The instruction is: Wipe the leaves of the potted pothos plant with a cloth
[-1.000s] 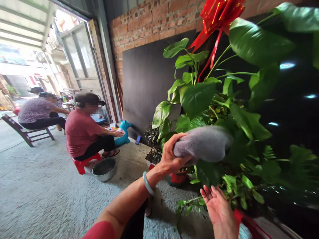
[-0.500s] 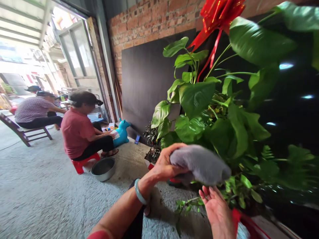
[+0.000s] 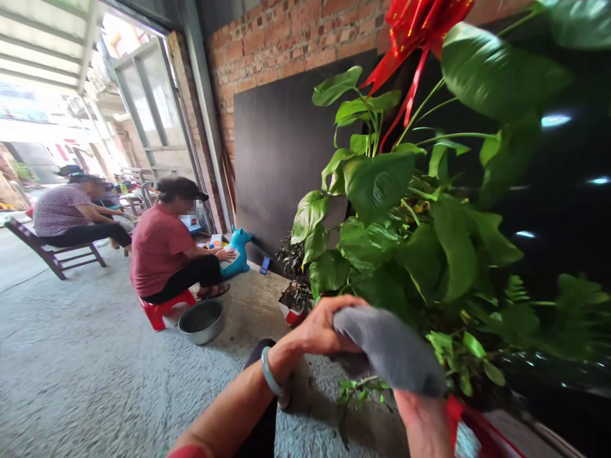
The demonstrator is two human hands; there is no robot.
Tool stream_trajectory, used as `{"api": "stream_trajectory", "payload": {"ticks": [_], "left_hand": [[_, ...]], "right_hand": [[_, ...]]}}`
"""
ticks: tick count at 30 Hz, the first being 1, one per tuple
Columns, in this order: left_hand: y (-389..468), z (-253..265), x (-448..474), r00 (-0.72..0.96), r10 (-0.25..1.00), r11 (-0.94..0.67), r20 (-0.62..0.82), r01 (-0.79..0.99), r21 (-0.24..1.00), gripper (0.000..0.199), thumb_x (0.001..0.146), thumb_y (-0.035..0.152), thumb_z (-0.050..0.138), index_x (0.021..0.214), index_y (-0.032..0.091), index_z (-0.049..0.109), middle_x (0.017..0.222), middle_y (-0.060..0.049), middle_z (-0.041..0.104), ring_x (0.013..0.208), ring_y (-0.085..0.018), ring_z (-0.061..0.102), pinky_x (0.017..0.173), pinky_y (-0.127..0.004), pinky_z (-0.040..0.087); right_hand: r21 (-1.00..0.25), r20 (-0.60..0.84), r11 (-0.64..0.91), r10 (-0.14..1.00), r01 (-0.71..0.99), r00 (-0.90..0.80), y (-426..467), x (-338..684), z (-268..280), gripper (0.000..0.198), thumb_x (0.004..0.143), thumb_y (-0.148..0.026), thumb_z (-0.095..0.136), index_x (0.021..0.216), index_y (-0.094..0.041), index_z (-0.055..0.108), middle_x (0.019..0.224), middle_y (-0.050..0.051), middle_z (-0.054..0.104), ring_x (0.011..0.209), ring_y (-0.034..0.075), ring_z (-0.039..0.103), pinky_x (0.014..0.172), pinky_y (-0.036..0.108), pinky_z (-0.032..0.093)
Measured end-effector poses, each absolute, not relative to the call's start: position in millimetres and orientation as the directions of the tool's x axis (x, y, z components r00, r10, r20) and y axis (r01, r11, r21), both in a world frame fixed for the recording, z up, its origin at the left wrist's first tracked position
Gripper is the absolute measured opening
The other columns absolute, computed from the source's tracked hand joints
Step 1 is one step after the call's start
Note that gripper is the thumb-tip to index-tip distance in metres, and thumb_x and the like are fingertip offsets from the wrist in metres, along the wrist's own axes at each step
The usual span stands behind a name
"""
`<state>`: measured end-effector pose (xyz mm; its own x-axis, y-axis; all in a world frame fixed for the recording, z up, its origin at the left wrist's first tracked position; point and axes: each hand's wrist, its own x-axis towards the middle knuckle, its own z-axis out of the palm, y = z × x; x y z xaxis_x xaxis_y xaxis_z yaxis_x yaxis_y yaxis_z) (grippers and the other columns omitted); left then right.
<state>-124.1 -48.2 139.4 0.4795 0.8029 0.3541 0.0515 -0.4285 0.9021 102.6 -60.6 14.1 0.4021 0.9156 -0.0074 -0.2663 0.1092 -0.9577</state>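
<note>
Grey, plush-looking cloth (image 3: 396, 350) slopes, bunched, from the left hand (image 3: 323, 326).

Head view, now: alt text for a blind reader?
The left hand, bracelet at its wrist, holds a soft gray bundle whose far end hides the fingers of the right hand. Ahead are a leafy plant and a red bow; at left, a person sits on a red stool beside a basin.
</note>
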Motion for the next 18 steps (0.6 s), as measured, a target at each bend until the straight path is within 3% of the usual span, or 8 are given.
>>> {"api": "stream_trajectory", "payload": {"ticks": [2,4,6,8,10,14,16,18], "left_hand": [[-39.2,152.4,-132.9,0.15,0.86,-0.492,0.487,-0.01,0.871,0.059,0.06,0.032,0.086,0.116,0.02,0.071,0.11,-0.004,0.075,0.102,-0.025,0.07,0.092,-0.034,0.057],[-21.6,155.3,-137.0,-0.178,0.805,-0.561,0.566,0.082,0.824,0.059,0.063,0.027,0.082,0.12,0.02,0.068,0.113,-0.005,0.073,0.105,-0.025,0.068,0.096,-0.036,0.055],[-1.5,140.7,-136.1,-0.303,0.763,-0.522,0.572,0.234,0.82,0.059,0.065,0.022,0.077,0.123,0.019,0.064,0.116,-0.005,0.071,0.108,-0.024,0.066,0.1,-0.038,0.053],[13.6,109.4,-132.6,-0.217,0.84,-0.403,0.498,0.366,0.839,0.061,0.062,0.016,0.075,0.122,0.019,0.064,0.119,-0.005,0.071,0.111,-0.024,0.065,0.103,-0.039,0.051],[19.1,70.7,-129.4,0.019,0.944,-0.294,0.33,0.503,0.813,0.063,0.056,0.011,0.077,0.118,0.018,0.068,0.115,-0.005,0.073,0.108,-0.027,0.067,0.102,-0.04,0.051],[7.2,22.1,-128.7,0.299,0.954,-0.184,-0.003,0.595,0.783,0.063,0.051,0.012,0.082,0.113,0.018,0.074,0.094,-0.001,0.074,0.095,-0.027,0.07,0.088,-0.037,0.056],[0.6,25.2,-129.2,0.268,0.963,-0.171,0.026,0.536,0.826,0.061,0.052,0.013,0.081,0.113,0.019,0.074,0.091,0.001,0.073,0.091,-0.025,0.069,0.085,-0.035,0.056],[-0.1,41.4,-127.7,0.148,0.974,-0.219,0.17,0.45,0.866,0.058,0.056,0.013,0.078,0.114,0.017,0.072,0.095,-0.001,0.073,0.093,-0.024,0.068,0.087,-0.035,0.055]], "right_hand": [[-0.915,-0.126,0.07,0.885,-0.397,0.447,-66.2,102.8,14.3,0.008,0.073,-0.028,0.061,0.065,-0.026,0.058,0.065,-0.005,0.069,0.062,0.013,0.066,0.065,0.034,0.062],[-0.831,-0.252,0.048,0.856,-0.554,0.452,-71.0,102.0,14.8,0.014,0.062,-0.026,0.071,0.067,-0.026,0.058,0.064,-0.007,0.069,0.06,0.015,0.067,0.064,0.034,0.062],[-0.763,-0.332,0.032,0.837,-0.645,0.435,-72.1,101.5,17.2,0.025,0.053,-0.022,0.077,0.07,-0.024,0.058,0.064,-0.007,0.068,0.059,0.014,0.067,0.062,0.033,0.061],[-0.71,-0.386,0.025,0.822,-0.704,0.419,-69.7,102.3,21.8,0.031,0.048,-0.018,0.078,0.071,-0.023,0.058,0.064,-0.006,0.068,0.058,0.014,0.066,0.06,0.032,0.061],[-0.674,-0.417,0.028,0.81,-0.738,0.413,-66.6,104.7,27.5,0.033,0.046,-0.014,0.077,0.072,-0.023,0.058,0.065,-0.006,0.068,0.058,0.013,0.065,0.059,0.031,0.06],[-0.636,-0.448,0.044,0.792,-0.77,0.415,-67.3,111.2,37.6,0.031,0.05,-0.012,0.076,0.074,-0.023,0.059,0.068,-0.005,0.068,0.06,0.013,0.065,0.058,0.029,0.061],[-0.613,-0.469,0.043,0.784,-0.789,0.407,-70.5,113.1,41.1,0.03,0.053,-0.011,0.076,0.075,-0.022,0.06,0.07,-0.004,0.069,0.06,0.013,0.065,0.057,0.029,0.06],[-0.587,-0.498,0.037,0.771,-0.809,0.396,-73.2,112.8,43.6,0.027,0.056,-0.009,0.074,0.075,-0.022,0.06,0.07,-0.004,0.068,0.059,0.013,0.064,0.056,0.028,0.06]]}}
